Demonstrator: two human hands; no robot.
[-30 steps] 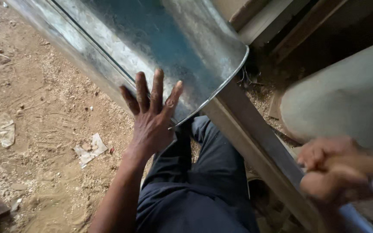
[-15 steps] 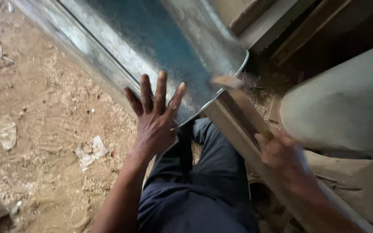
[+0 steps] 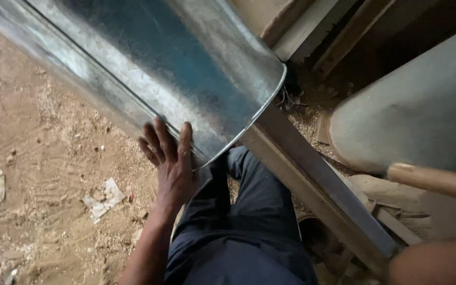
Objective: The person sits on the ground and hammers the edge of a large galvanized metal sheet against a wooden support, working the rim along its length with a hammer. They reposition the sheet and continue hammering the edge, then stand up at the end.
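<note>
The left hand [image 3: 171,163] lies flat, fingers spread, on the near corner of the curved galvanised metal sheet [image 3: 186,68], whose long axis runs up-left away from it over the steel beam [image 3: 317,179]. The right hand (mostly cropped, grip unreadable) is by a wooden handle [image 3: 434,180], well apart.

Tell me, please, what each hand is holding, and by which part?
Left hand presses flat on the curved galvanized metal sheet near its lower edge. Right hand is hidden.
</note>
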